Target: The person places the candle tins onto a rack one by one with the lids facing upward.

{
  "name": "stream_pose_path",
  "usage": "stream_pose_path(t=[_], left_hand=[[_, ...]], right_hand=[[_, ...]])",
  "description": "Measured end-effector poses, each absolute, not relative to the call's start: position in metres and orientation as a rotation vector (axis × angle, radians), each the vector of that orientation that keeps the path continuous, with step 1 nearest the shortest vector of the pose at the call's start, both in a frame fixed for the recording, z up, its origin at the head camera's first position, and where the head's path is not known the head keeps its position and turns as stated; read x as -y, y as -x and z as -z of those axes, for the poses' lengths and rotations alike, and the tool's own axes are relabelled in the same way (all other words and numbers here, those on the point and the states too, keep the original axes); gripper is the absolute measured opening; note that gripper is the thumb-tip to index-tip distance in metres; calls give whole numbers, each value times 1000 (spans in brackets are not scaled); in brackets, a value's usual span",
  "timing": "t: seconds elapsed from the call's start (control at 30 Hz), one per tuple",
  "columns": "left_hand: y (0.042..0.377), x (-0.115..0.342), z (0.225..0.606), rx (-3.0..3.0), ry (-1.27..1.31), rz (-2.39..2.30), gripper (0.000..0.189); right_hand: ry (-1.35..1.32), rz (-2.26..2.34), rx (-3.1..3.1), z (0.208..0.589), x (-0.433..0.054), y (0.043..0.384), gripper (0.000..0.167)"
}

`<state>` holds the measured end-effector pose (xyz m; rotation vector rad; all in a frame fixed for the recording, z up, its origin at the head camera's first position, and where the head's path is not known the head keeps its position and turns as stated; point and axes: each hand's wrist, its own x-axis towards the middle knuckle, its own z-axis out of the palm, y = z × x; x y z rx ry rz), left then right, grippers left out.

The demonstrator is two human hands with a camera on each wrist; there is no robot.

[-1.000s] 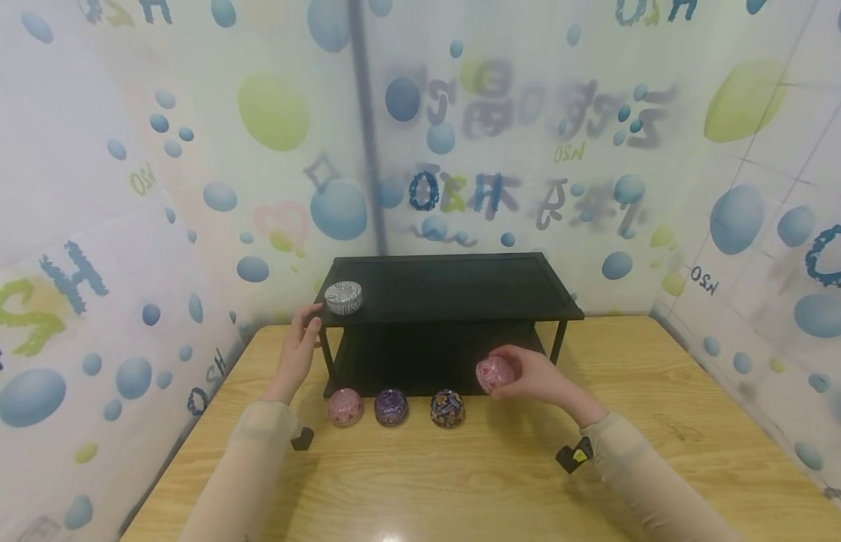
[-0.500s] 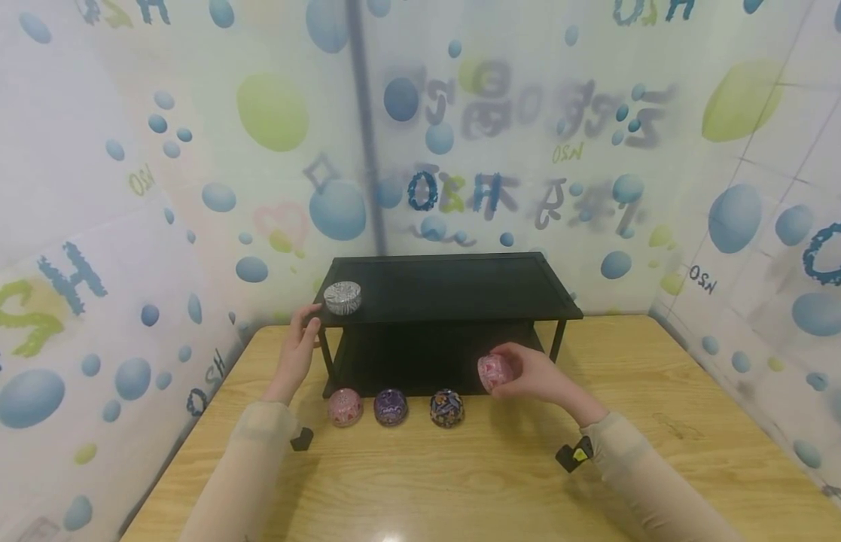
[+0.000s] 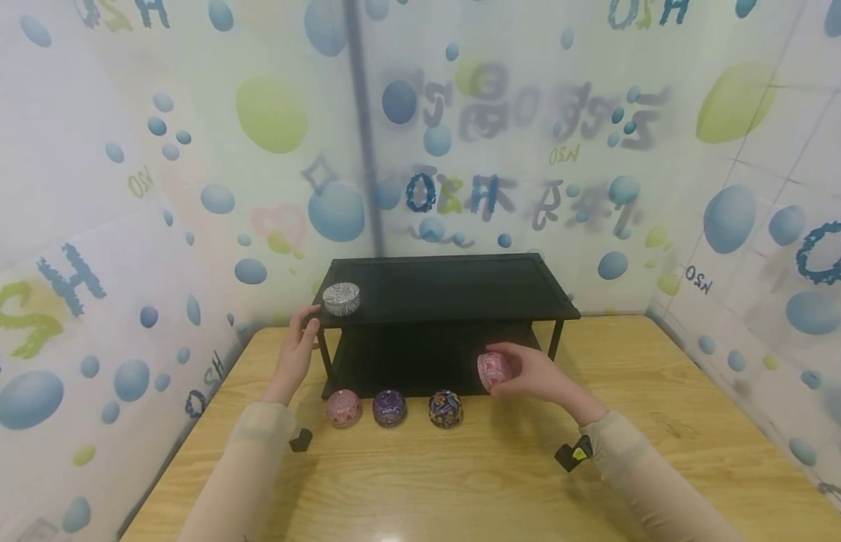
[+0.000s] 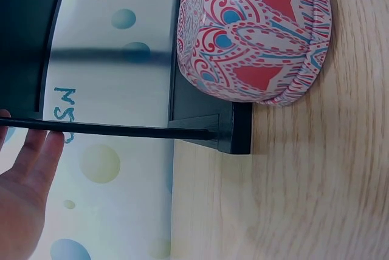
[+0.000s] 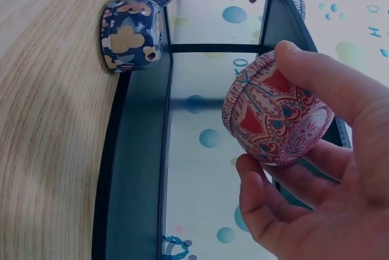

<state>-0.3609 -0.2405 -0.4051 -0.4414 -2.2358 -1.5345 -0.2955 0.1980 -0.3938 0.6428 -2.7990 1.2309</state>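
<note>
While R hand (image 3: 531,374) holds the patterned pink tin (image 3: 494,372) clear of the tabletop (image 3: 406,482), work looks approx. part-done, judging by how things lie.

Done: zebra-print tin (image 3: 342,299) sits atop the black two-tier rack (image 3: 461,287), near its front corner at frame centre-left.

Underway: patterned pink tin, not set down; lower centre-right of head view, by front of the lower tier (image 3: 406,354). Whether over it or just short, can't tell.

Left, prob.: three tins in a row near rack's front edge, lower centre of frame, L to R: second pink tin (image 3: 344,409), purple tin (image 3: 389,408), navy floral tin (image 3: 446,409). None in hand.

Fingers: R thumb one side, fingertips other, gripping patterned pink tin. L hand (image 3: 300,350) holds no tin; fingers fairly straight, tips at rack's L post (image 4: 121,130), seemingly touching.

Tin close up (R wrist view, right of centre): small, round, tilted; pale ground w/ red patches, blue spots, scalloped linework, banded rim. Surface slightly glossy. Contents, if any: n/a, can't see.
</note>
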Motion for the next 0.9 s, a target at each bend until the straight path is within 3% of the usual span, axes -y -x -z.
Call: stream_pose_path(t=[0.63, 0.9], left_hand=[[359, 241, 404, 2276, 409, 1548, 43], [338, 230, 383, 2298, 413, 1542, 43]], right_hand=[[-593, -1206, 2780, 391, -197, 293, 68], [-644, -1217, 2714, 389, -197, 292, 64]])
